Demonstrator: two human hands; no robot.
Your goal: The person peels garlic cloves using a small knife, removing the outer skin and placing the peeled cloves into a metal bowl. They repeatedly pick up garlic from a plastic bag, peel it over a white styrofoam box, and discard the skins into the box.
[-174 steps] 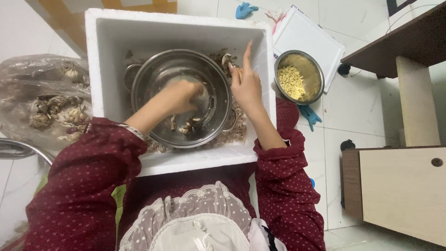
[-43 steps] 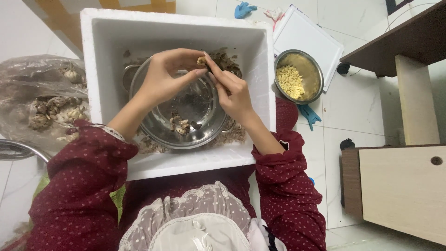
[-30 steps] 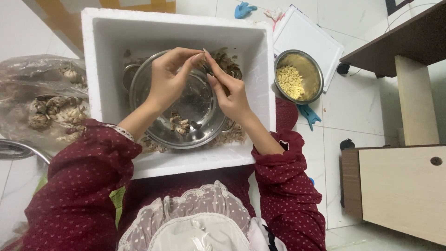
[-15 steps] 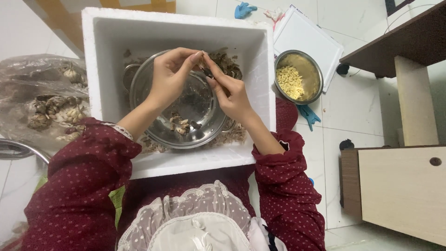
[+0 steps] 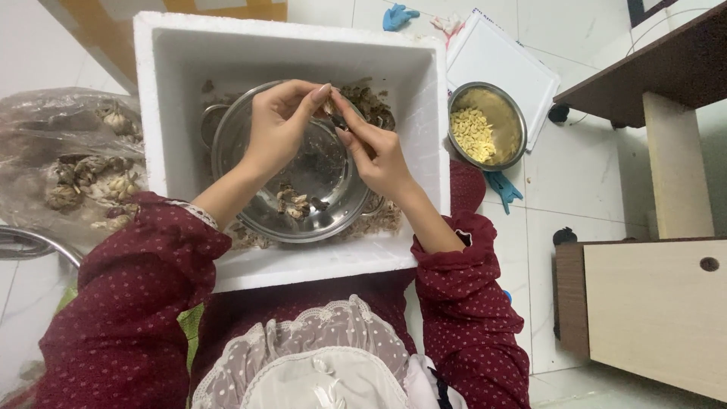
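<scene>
Head view: hands (image 5: 329, 132) pinch a small dark clove (image 5: 336, 120).

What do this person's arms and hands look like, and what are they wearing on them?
Both arms wear long dark red sleeves dotted with small pale spots, pushed up the forearms. A pale patterned cuff peeks out at the left sleeve's edge. The left hand and right hand are bare, without gloves; no rings show.

White foam box (image 5: 182, 68); silver steel bowl (image 5: 235, 204); maroon white-dotted sleeves (image 5: 129, 303); yellow kernels (image 5: 473, 132).

Clear plastic bag (image 5: 68, 159), far left
</scene>
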